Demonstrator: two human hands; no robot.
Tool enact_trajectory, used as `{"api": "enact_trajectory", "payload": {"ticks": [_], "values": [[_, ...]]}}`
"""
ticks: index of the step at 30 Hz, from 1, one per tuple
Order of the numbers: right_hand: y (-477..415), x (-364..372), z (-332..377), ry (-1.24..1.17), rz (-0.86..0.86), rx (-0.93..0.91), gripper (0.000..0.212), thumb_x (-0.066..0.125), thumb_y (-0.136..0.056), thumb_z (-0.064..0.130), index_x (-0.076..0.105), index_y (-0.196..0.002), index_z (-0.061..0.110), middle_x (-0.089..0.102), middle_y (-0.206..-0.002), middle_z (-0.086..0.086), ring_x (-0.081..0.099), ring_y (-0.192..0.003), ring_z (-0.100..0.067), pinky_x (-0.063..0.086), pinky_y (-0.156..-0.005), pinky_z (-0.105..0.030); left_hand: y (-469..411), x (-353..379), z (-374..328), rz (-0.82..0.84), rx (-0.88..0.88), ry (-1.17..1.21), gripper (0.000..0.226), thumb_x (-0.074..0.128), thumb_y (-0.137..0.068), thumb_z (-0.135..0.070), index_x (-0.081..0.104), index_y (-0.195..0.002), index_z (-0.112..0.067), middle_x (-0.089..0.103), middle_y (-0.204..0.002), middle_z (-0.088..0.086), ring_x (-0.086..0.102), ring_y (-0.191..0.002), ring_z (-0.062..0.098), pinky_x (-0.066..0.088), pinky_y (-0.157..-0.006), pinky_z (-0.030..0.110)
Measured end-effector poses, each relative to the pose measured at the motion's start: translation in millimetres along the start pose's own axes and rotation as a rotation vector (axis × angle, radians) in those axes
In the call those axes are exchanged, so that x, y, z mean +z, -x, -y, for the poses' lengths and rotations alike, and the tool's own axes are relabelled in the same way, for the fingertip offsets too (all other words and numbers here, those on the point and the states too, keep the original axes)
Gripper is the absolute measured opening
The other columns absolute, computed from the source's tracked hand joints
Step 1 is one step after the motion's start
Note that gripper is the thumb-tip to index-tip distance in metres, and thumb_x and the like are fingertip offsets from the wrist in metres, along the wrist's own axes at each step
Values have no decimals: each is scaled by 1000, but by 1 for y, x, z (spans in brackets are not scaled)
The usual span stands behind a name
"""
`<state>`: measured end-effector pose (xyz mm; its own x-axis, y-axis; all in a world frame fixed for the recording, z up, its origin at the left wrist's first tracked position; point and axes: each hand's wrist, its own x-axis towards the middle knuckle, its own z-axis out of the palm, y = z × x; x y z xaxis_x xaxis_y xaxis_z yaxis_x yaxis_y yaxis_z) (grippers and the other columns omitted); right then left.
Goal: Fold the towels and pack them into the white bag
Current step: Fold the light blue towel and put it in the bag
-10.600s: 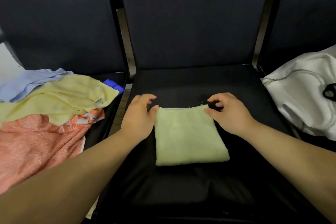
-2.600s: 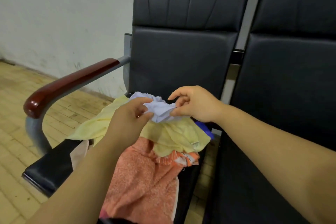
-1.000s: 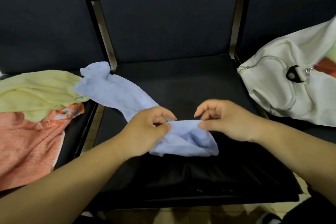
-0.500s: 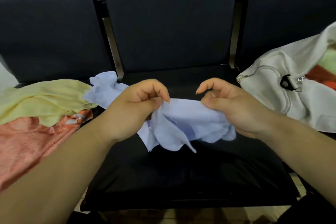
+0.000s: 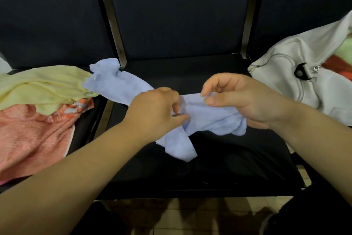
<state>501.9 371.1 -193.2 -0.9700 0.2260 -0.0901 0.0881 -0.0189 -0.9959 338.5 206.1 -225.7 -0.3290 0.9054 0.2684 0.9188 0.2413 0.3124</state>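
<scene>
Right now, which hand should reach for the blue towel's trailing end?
Left: the left hand grips the blue towel nearer that end, beside the yellow towel; the right hand sits farther.

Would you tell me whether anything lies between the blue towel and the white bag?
Nothing visible does. The left hand and right hand hold the blue towel over the middle seat, and only seat surface separates it from the white bag on the right.

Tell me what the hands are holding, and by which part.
The left hand and right hand both pinch the blue towel at its bunched near portion, close together.
</scene>
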Motion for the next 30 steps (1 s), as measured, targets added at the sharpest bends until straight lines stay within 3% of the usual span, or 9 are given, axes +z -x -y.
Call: {"api": "enact_trajectory", "payload": {"ticks": [3,6,11,14,18,21,23,27,30], "values": [[5,-7,2,224,118,29,14,79,-82,9,76,-84,23,70,-79,9,66,-75,-3,51,-66,-15,-3,-4,9,96,-18,44,22,69,-84,-14,53,-76,-26,51,-73,-11,57,-69,11,45,-59,28],[9,-14,2,496,203,95,20,83,-82,18,79,-89,36,74,-98,13,70,-94,-5,55,-84,-23,-3,-16,20,271,-78,322,18,68,-89,-9,65,-80,-24,64,-77,-13,59,-68,4,45,-63,15],[7,-7,-11,886,331,215,31,77,-86,27,74,-106,51,66,-115,22,59,-110,3,46,-100,-24,-3,-22,20,450,-275,917,34,61,-95,1,77,-78,-22,71,-107,17,68,-93,19,57,-83,28],[4,-1,-19,974,358,255,39,77,-86,31,68,-119,51,62,-122,23,56,-114,3,44,-103,-21,-2,-22,16,478,-312,1130,51,44,-94,16,76,-73,-18,71,-109,11,68,-106,25,56,-95,36],[-2,-10,-14,821,205,216,38,81,-76,41,69,-110,52,71,-111,10,69,-101,-13,56,-94,-34,1,-28,14,508,-191,897,44,48,-99,5,78,-80,-21,72,-112,10,65,-114,28,50,-107,44],[0,-18,-6,629,129,84,25,82,-82,19,75,-101,34,73,-92,13,69,-85,-4,53,-77,-18,3,-37,11,598,-62,567,22,65,-98,-21,79,-97,-37,67,-107,-2,63,-108,17,49,-101,31],[2,-17,-2,519,105,24,18,81,-82,13,76,-97,20,71,-82,11,66,-76,-4,52,-70,-18,4,-42,8,682,-69,502,19,71,-93,-28,77,-102,-43,69,-104,-12,64,-106,10,52,-95,23],[-1,-6,-5,326,33,-58,21,83,-72,17,69,-84,8,67,-73,6,64,-71,-7,52,-64,-19,3,-47,13,626,-81,312,31,64,-98,-15,72,-104,-45,68,-84,-32,65,-85,-8,47,-74,11],[-3,1,-9,270,46,-116,30,91,-67,16,62,-70,21,58,-69,12,55,-66,-3,46,-61,-15,4,-52,23,506,-93,340,44,45,-101,4,74,-110,-28,74,-76,-18,70,-73,5,52,-63,22]]}}
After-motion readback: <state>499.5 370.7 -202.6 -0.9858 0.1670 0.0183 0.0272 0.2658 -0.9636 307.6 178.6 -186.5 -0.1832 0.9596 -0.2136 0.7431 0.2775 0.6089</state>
